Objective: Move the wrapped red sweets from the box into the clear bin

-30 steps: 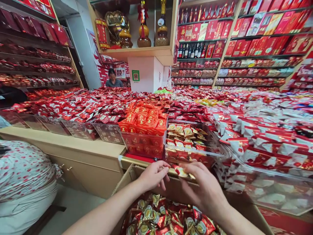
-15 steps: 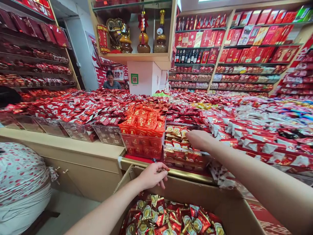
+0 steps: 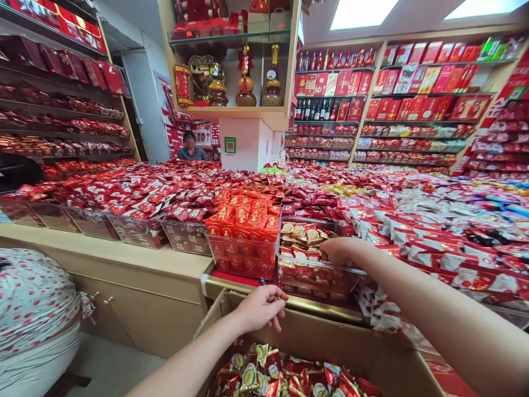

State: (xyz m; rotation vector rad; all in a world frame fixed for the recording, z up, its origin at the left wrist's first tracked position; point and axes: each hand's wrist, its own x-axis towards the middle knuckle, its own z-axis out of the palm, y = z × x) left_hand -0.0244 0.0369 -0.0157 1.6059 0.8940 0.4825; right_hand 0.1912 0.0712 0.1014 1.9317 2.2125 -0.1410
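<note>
My right hand (image 3: 341, 252) reaches into a clear bin (image 3: 312, 275) of gold-and-red wrapped sweets (image 3: 300, 231). Its fingers are bent down at the bin's right side, and their tips are hidden. Over the far edge of an open cardboard box (image 3: 347, 336) hovers my left hand (image 3: 265, 309), fingers loosely curled and apart, holding nothing. Red and gold sweets (image 3: 268, 369) lie in the box below it. A bin of orange-red packets (image 3: 243, 259) stands just left of the sweets' bin.
More clear bins (image 3: 136, 230) line the wooden counter (image 3: 165, 264) to the left. White-and-red packets (image 3: 438, 248) are heaped at the right. A patterned cloth bundle (image 3: 37, 303) is at lower left. A person (image 3: 191, 149) sits behind the display.
The view has tilted up a little, so the counter and shelves sit lower in it. My right hand has shifted slightly right within the bin. My left hand keeps nearly the same pose.
</note>
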